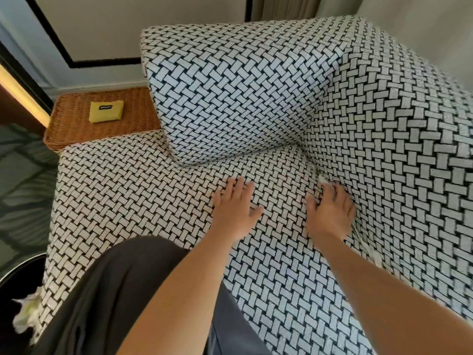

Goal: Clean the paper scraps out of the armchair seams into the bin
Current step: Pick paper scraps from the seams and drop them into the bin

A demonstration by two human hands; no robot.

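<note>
The left grip [236,206] is laid flat on the armchair seat [133,190], palm down, fingers straight and spread, with nothing held in it. The right grip [330,208] is placed at the right side of the seat, against the seam where the seat meets the right armrest [399,149]. Its fingers are bent towards that seam. Because of blur, it cannot be told whether anything is pinched in them.

A white paper scrap [321,181] is seen in the seam just beyond the right fingertips. More paper scraps [374,257] are lodged nearer in the same seam, beside the right wrist and forearm.

A loose back cushion [230,98] in the same black-and-white woven cloth is propped at the far side of the seat. A knee in dark trousers [115,290] is rested on the near part of the seat.

The bin [15,271], black with a shiny rim, is found on the floor at the near left, just beside the armchair. Crumpled paper [27,311] is seen in it.

At the far left, a wicker desk [76,131] is set against the armchair, and a small yellow pouch [106,111] is laid on it.
</note>
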